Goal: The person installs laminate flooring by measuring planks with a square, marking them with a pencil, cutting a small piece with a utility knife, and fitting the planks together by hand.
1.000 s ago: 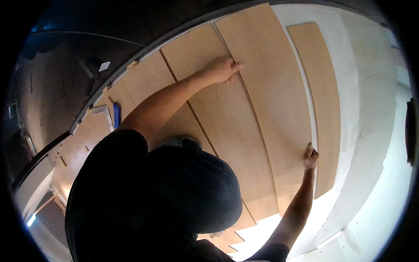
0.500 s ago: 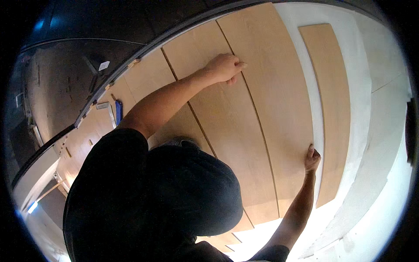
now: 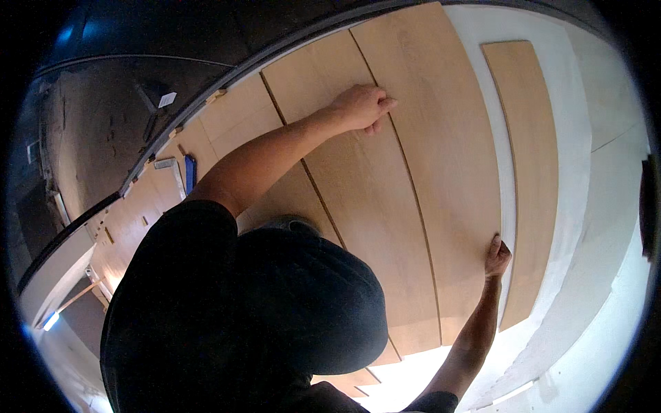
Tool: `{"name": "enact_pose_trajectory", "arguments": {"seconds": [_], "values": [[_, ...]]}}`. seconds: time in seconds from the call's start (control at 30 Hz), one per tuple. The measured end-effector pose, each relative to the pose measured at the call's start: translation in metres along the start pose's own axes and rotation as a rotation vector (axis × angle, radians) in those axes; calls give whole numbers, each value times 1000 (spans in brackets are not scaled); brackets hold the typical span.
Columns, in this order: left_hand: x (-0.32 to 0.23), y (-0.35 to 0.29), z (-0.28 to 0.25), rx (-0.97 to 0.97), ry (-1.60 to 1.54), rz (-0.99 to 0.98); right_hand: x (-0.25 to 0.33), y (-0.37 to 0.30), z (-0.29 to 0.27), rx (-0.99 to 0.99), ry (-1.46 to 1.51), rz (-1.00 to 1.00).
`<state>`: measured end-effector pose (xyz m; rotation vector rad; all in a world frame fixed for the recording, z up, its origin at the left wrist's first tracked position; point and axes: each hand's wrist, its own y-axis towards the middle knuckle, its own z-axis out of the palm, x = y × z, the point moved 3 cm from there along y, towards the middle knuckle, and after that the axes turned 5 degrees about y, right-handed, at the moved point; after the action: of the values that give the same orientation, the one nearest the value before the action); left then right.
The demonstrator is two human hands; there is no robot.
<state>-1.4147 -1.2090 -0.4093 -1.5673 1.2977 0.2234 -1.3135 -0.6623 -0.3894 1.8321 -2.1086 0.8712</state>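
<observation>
A wide light-wood floor plank lies between my two hands, a narrow dark gap along its left side. My left hand is over that gap near the far end, fingers curled and pinched together; whether they hold anything is hidden. At the plank's right edge, my right hand grips with the thumb on top and the other fingers curled at the side. Left of the gap lies another plank of the same wood, with a second dark gap beyond it.
A narrower loose plank rests on the white underlay to the right. At the left are a blue tool, a grey angled bar and small wooden spacers along a dark curved border. My dark cap covers the middle.
The whole view has shifted slightly, so things appear a little further right. Both hands stay at the same plank edges with the same closed fingers.
</observation>
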Motion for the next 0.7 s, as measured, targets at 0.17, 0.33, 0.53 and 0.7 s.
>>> {"name": "enact_pose_trajectory", "arguments": {"seconds": [0.17,0.33,0.53,0.7], "values": [[-12,-2,-2,43,48,-15,-22,-2,-4,13,-76,71],[-4,-1,0,-7,54,-12,4,5,6,7,-162,-18],[-8,-7,1,-39,113,19,16,-5,20,49,-197,29],[-9,-11,6,-239,447,320,3,-26,33,-301,-462,-226]]}}
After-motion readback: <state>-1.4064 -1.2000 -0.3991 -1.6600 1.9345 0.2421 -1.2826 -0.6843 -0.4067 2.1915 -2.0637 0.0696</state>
